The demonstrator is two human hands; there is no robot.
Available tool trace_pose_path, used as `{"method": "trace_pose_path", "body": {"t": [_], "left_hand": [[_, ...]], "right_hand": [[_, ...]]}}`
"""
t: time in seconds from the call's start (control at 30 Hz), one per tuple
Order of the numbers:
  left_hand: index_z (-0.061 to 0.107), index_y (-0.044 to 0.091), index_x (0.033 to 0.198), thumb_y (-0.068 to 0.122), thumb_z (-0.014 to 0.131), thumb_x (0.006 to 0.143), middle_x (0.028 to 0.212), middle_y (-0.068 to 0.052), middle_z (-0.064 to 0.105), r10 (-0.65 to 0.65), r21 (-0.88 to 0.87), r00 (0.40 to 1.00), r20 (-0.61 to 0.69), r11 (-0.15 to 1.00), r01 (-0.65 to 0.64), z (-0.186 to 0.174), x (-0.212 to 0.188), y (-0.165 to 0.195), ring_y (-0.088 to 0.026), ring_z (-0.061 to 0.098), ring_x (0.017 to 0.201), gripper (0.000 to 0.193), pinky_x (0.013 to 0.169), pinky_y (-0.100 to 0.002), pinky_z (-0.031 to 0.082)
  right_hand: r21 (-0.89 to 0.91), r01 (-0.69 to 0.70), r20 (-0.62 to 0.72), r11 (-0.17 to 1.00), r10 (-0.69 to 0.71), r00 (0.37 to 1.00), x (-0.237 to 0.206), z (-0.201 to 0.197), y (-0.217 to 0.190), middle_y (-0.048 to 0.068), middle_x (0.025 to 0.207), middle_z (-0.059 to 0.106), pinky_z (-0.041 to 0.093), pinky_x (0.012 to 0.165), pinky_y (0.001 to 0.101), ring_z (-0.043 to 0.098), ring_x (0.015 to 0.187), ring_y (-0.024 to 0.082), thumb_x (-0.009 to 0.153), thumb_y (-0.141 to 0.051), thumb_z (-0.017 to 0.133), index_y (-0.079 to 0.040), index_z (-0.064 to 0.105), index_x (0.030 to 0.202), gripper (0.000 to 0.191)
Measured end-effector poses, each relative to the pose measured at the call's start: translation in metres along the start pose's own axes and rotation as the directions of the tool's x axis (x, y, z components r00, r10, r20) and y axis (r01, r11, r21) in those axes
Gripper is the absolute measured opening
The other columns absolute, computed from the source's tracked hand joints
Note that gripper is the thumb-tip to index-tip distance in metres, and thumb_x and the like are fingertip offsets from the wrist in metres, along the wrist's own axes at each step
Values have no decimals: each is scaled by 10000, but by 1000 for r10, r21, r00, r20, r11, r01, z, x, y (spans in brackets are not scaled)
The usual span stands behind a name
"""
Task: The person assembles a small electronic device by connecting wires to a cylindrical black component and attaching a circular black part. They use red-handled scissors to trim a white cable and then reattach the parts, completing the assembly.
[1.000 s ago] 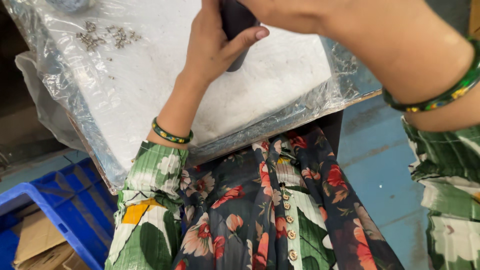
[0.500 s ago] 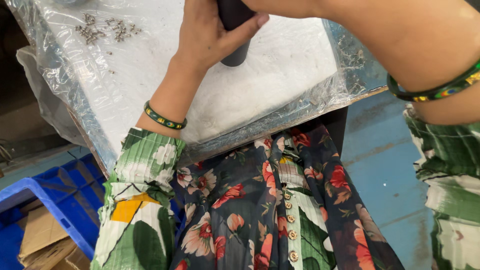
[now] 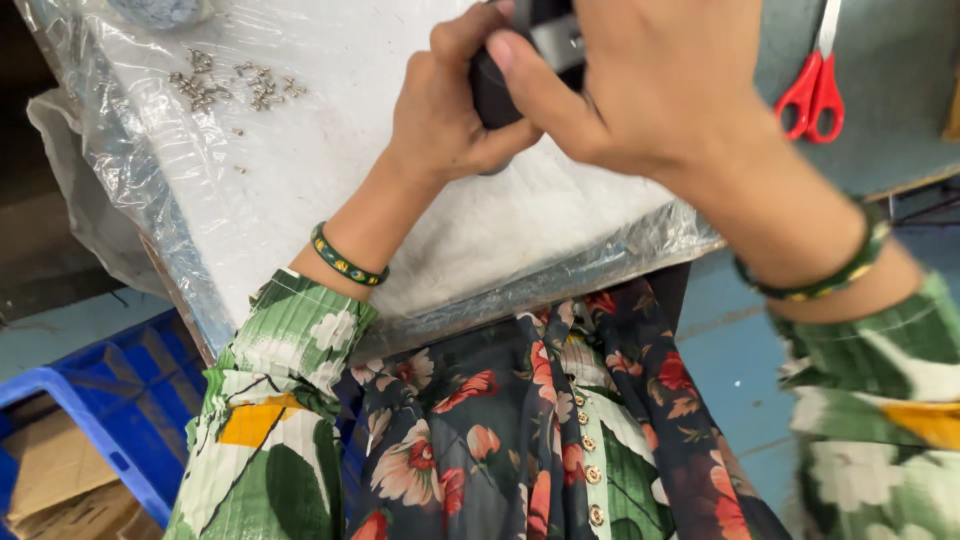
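Both hands [image 3: 560,100] clenched around black cylindrical part [image 3: 492,92], top centre, over plastic-wrapped white pad [image 3: 330,170]; small screws [image 3: 235,85] upper left, red scissors [image 3: 815,85] upper right.

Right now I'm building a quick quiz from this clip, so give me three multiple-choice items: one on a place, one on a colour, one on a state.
1. Where do the small metal parts lie?
A. On the plastic-covered white pad, far left
B. In the blue crate
C. Beside the scissors

2. What colour are the scissors' handles?
A. Blue
B. Red
C. Black

3. How is the dark cylindrical object held?
A. Lying loose on the pad
B. By the left hand alone
C. Gripped by both hands

Answers:
1 A: they sit scattered on the pad.
2 B: the scissors show red handles on the table at the right.
3 C: left hand and right hand both close on the dark cylindrical object.
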State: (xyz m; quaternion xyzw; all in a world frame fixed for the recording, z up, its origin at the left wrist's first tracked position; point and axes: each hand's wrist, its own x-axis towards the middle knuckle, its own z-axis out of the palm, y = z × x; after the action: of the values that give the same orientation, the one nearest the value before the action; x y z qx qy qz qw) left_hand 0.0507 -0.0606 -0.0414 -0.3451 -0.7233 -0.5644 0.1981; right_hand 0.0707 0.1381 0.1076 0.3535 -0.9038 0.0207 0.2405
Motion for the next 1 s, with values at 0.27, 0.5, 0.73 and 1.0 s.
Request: {"method": "trace_pose_path", "body": {"t": [0.27,0.5,0.73,1.0], "left_hand": [[290,220,1543,478,925,929,1252,-122,658,121,-17,986,118,993,-120,-14,12,5,-336,719,973,920,710,-354,584],[348,167,1509,527,812,970,1291,-176,632,200,10,969,148,979,-203,-16,13,7,-347,724,1011,797,677,-354,580],[372,139,1473,536,770,950,1268,-222,635,164,-26,982,98,986,-163,-15,8,2,-367,727,1001,768,705,-375,602],[355,149,1480,532,760,938,1250,-221,641,204,-48,976,75,978,-201,-13,9,4,-363,738,990,778,717,-377,607]], "right_hand": [[539,-160,-206,827,314,927,-14,19,-23,174,1091,654,545,778,416,660,964,356,1066,-444,538,17,608,1212,489],[544,-206,-330,813,433,839,-34,40,-35,181,1054,579,514,740,407,569,913,291,990,-603,448,-36,570,1163,605],[678,-157,-549,718,637,541,-35,113,-62,159,1035,501,490,664,307,503,884,238,963,-698,382,-95,470,1167,643],[731,-103,-450,674,590,671,-49,94,-61,186,1127,448,590,666,306,542,897,224,1001,-660,434,-66,440,1211,631]]}}
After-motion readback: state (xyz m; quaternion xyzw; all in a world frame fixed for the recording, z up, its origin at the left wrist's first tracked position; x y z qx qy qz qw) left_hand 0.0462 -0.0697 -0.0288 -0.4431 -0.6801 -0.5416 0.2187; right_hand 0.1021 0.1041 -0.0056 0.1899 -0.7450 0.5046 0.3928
